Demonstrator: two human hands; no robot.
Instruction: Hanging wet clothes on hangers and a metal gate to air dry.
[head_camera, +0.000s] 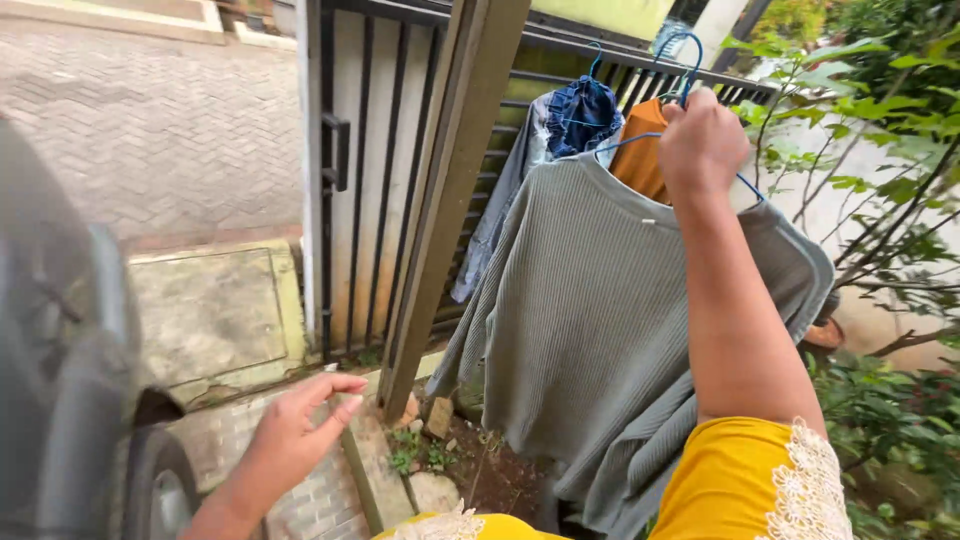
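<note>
Right hand (700, 140) at upper right grips a blue hanger (683, 62) carrying a grey sweater (590, 330); left hand (300, 430), lower left, hangs open, holding nothing.

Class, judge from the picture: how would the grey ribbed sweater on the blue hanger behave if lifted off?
The grey ribbed sweater looks floppy: its sleeves droop in folds. It probably swings freely, hanging from the blue hanger in the right hand. Likely light, held single-handed.
</note>
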